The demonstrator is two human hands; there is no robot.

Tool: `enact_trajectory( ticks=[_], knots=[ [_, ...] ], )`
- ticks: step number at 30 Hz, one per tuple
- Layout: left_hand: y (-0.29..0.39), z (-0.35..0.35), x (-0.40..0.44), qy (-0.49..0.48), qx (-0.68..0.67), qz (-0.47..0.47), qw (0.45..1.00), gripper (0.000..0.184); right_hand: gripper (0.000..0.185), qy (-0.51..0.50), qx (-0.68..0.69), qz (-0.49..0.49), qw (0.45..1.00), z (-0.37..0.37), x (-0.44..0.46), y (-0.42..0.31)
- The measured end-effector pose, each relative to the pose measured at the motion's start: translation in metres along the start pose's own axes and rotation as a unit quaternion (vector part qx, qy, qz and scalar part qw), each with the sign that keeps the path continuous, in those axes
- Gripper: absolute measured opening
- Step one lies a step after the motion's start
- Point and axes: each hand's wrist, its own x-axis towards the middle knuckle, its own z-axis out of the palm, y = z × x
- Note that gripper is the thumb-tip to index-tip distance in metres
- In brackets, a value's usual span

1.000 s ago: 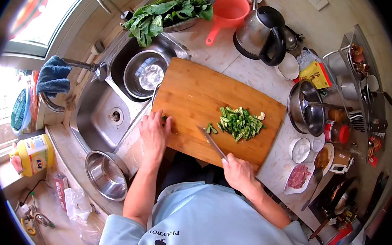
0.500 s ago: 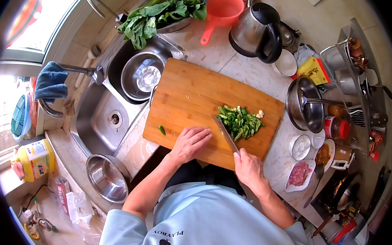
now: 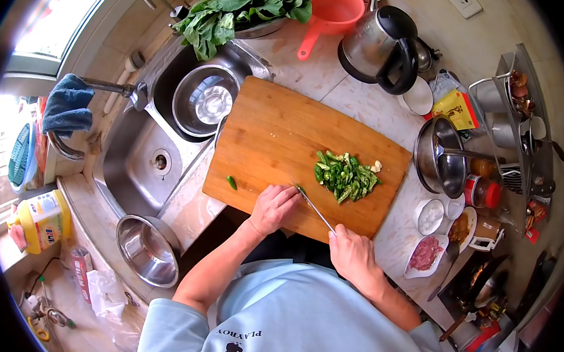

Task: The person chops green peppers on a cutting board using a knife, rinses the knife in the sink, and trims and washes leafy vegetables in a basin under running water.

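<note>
My right hand is closed around the handle of a kitchen knife, whose blade is turned edge-on and points up and left. At the blade's far end, the curled fingers of my left hand are pressed together; a bit of green shows there, and what they pinch is hidden. Both hands are over the near edge of the wooden cutting board. Right of the blade lies a pile of chopped green peppers, with pale garlic pieces beside it. A small green pepper piece lies alone at the board's left.
Left is a steel sink with a steel bowl in it; another bowl stands nearer me. Leafy greens, a red strainer and a kettle are behind. Right is a dish of raw meat.
The knife has turned edge-on and shifted left, away from the chopped peppers. My left hand, earlier flat on the board, has curled its fingers at the blade's end.
</note>
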Motion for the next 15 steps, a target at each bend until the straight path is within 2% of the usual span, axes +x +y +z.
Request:
enact_trajectory(
  ticks=[7,15],
  knots=[
    [-0.002,0.0,0.001,-0.017,0.001,-0.007,1.0,0.032,0.02,-0.017,-0.039,0.017,0.999,0.003,-0.01,-0.003],
    [-0.001,-0.001,0.0,-0.027,0.007,-0.008,1.0,0.029,0.021,-0.016,-0.035,0.019,0.999,0.026,0.026,-0.005]
  ],
)
